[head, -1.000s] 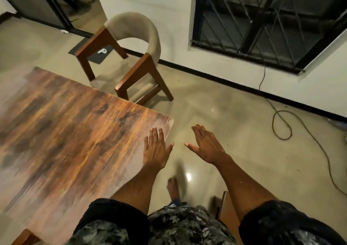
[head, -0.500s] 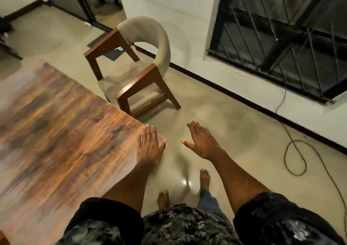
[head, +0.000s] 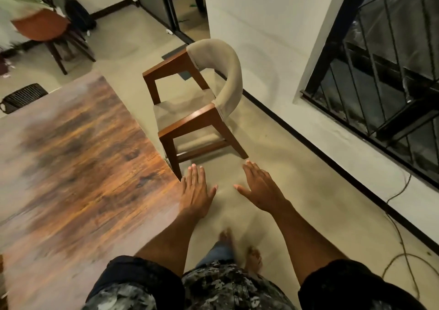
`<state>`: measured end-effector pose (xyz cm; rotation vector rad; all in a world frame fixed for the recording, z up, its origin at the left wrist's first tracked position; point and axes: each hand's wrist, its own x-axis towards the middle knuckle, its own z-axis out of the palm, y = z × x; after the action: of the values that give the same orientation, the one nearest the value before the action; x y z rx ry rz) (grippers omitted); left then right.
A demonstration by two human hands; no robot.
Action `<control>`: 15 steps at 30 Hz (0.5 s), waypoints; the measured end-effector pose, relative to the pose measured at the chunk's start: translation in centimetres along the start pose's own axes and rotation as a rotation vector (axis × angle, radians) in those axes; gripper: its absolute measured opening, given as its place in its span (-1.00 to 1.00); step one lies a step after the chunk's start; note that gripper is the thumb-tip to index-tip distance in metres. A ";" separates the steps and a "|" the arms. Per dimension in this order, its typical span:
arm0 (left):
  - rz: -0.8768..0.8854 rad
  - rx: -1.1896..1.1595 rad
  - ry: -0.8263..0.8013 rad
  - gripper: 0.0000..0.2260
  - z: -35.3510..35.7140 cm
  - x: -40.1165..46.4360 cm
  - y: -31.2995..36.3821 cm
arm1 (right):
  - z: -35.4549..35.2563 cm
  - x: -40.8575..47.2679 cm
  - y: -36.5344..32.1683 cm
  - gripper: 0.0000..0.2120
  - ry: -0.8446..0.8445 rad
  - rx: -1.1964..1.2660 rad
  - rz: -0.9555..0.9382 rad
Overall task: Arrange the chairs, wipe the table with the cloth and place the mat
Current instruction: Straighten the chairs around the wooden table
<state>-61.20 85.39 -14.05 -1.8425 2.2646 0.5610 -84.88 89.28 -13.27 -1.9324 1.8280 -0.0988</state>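
A wooden chair [head: 190, 119] with a curved beige backrest stands on the floor beside the far right corner of the brown wooden table [head: 71, 167]. My left hand [head: 196, 191] is stretched forward with straight fingers, over the table's right edge and just short of the chair's front leg. My right hand [head: 259, 188] reaches forward too, palm down and fingers straight, above the floor near the chair's rear leg. Neither hand touches the chair or holds anything. No cloth or mat is in view.
A white wall with a barred window [head: 380, 72] runs along the right, with a cable [head: 403, 250] lying on the floor below it. A second chair [head: 47, 32] stands at the far left, a dark basket [head: 21, 97] behind the table, and a doorway [head: 185, 5] behind the chair.
I have walked forward along the table's right side, so the chair is much closer. Both hands stay stretched out and empty, now nearly at the chair's legs.
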 end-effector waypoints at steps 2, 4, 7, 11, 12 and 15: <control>-0.019 0.003 0.000 -0.25 0.0 1.5 0.4 | -0.2 1.3 1.3 -0.20 -0.020 -0.001 -0.019; -0.042 0.005 -0.011 -0.25 -0.1 3.1 0.8 | -0.9 2.9 2.2 -0.20 -0.031 -0.001 -0.045; -0.049 -0.017 -0.006 -0.25 -0.5 6.5 2.2 | -3.0 6.1 3.9 -0.20 -0.017 -0.034 -0.059; -0.037 -0.074 0.002 -0.25 -2.0 10.4 5.3 | -6.7 9.3 6.1 -0.19 -0.029 -0.083 -0.057; -0.022 -0.079 0.025 -0.25 -2.5 11.4 5.9 | -7.7 10.0 6.7 -0.20 -0.022 -0.092 -0.050; -0.005 -0.065 0.061 -0.26 -4.4 14.5 7.0 | -10.2 12.4 8.0 -0.21 -0.006 -0.111 -0.050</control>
<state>-70.79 71.67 -14.01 -1.9211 2.3058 0.5921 -94.65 74.46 -10.61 -2.0526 1.8165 -0.0077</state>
